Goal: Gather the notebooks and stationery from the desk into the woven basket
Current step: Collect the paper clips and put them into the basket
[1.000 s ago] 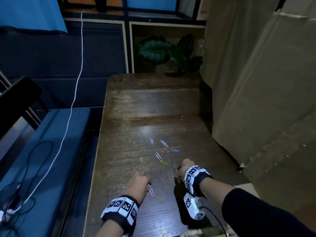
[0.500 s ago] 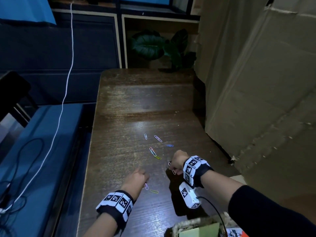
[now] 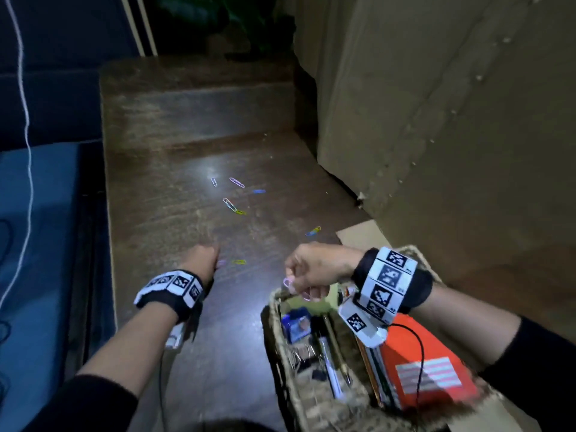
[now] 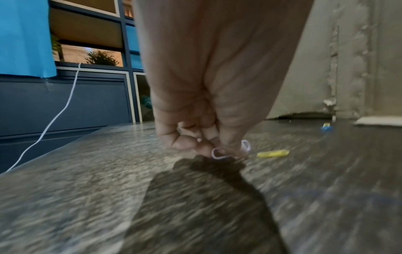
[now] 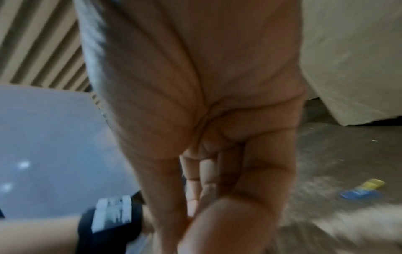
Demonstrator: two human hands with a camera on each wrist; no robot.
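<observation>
The right hand (image 3: 314,269), pinching pale pink wire paper clips (image 3: 291,286), now hangs over the woven basket (image 3: 280,363) newly visible at lower right.

Pink, blue and yellow paper clips (image 3: 236,182) dot my dark brown wood-grain desk (image 3: 187,157); an orange notebook (image 3: 420,353) fills my tan woven basket (image 3: 314,397).

Left hand (image 4: 215,96) at the counter (image 4: 87,197), seen from the wrist.
Curled fingertips (image 4: 185,143) pinch a pale lilac paper clip (image 4: 219,154) just above the blurred wooden surface and its shadow. A yellow paper clip (image 4: 273,153) lies just beside the grip; a blue-and-yellow clip (image 4: 326,127) lies farther right. Behind: white cable (image 4: 56,116), blue cloth (image 4: 23,37), cardboard (image 4: 348,60).
</observation>
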